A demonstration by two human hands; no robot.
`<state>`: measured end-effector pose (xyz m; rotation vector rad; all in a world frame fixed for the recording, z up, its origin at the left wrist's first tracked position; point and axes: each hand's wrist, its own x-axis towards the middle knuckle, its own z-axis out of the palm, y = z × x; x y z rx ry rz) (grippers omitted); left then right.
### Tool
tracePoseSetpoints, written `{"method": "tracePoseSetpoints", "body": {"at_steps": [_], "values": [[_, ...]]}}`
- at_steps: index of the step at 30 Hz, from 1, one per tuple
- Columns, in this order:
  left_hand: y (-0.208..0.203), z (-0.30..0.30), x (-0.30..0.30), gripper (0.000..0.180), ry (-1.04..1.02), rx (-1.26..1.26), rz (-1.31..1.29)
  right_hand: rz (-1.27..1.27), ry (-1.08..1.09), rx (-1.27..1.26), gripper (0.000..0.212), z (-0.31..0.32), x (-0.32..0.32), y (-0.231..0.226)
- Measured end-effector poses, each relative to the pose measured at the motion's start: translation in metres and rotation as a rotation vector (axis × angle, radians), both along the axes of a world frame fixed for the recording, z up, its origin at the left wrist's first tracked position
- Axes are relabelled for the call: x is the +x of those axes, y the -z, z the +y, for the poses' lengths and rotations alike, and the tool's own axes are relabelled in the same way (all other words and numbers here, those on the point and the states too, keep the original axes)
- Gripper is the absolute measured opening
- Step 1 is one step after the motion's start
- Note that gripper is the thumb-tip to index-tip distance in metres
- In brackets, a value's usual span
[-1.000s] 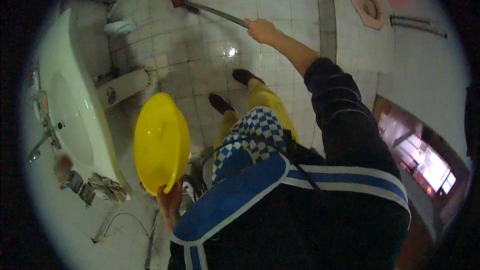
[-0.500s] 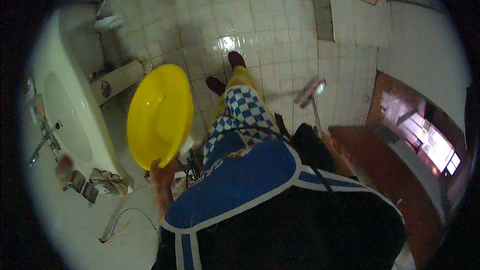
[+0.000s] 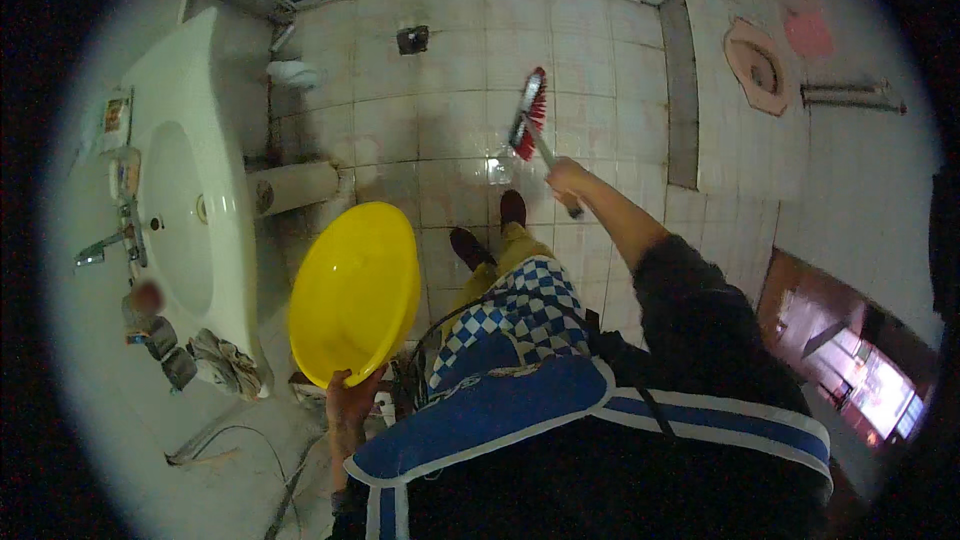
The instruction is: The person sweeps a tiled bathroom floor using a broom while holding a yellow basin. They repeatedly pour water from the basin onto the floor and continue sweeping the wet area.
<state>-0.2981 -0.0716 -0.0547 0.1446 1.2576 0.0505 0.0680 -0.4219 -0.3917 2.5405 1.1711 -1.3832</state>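
My left hand (image 3: 352, 396) grips the near rim of a yellow plastic basin (image 3: 356, 290), its fingers closed over the edge. The basin is tilted, its hollow side facing up toward me, and hangs beside the sink pedestal. Out ahead on the right, my right hand (image 3: 568, 180) is wrapped round the pale handle of a scrub brush (image 3: 531, 112) with red bristles. The brush head points away from me, above the tiled floor; whether it touches the tiles I cannot tell. The handle's dark end sticks out behind my fist.
A white washbasin (image 3: 185, 210) on a pedestal (image 3: 295, 188) stands at the left, with grey cloths (image 3: 222, 364) at its near end. A floor drain (image 3: 412, 39) lies ahead. At the far right a squat toilet (image 3: 757, 67) sits on a raised step, near a pink object (image 3: 808, 33).
My right arm has swung forward from my right side, carrying the brush out over the floor ahead. The view has shifted forward. My left hand still holds the yellow basin.
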Motion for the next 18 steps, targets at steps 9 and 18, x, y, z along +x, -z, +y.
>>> {"method": "tracePoseSetpoints", "body": {"at_steps": [9,18], "values": [[-0.011,-0.017,-0.023,0.048,-0.073,0.02,-0.016,0.456,0.934,0.077,0.034,0.15,0.115,-0.163],[0.005,0.015,-0.034,0.046,0.032,0.009,-0.125,0.407,1.022,0.137,0.026,-0.002,-0.053,-0.196]]}}
